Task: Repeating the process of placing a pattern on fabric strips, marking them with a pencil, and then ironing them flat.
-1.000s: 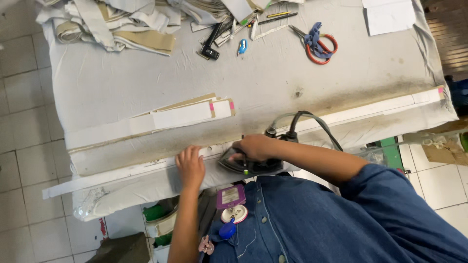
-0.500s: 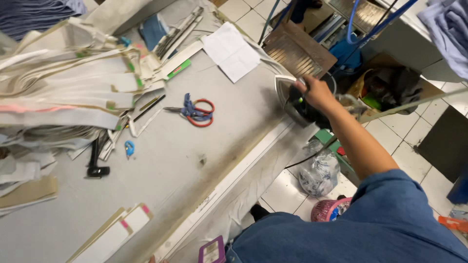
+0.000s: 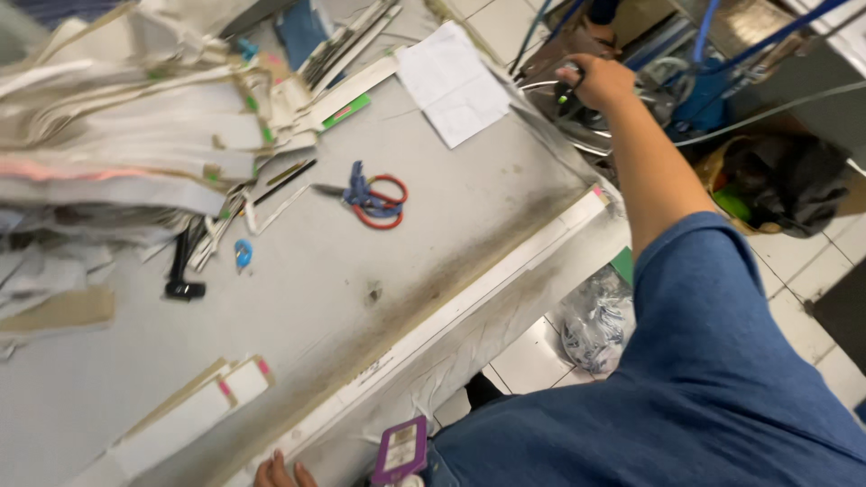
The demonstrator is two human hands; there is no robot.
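My right hand (image 3: 600, 79) reaches out past the table's right end and is closed on the black handle of an iron (image 3: 566, 94), which sits over a round metal stand (image 3: 561, 132). Only the fingertips of my left hand (image 3: 281, 472) show at the bottom edge. They rest on the near end of a long white fabric strip (image 3: 469, 299) laid along the front edge of the grey padded table (image 3: 316, 298). My blue sleeve (image 3: 713, 361) fills the lower right.
Red-handled scissors (image 3: 377, 200) lie mid-table, with a white paper sheet (image 3: 451, 81) beyond them. A heap of pale fabric strips (image 3: 117, 135) fills the left. Folded strips with pink marks (image 3: 203, 408) lie near the front. A black tool (image 3: 183, 266) and a plastic bag (image 3: 598, 320) on the floor are also in view.
My right hand has carried the iron from the strip at the table's front edge out to the stand past the right end. The view has swung right; my left hand stays on the strip.
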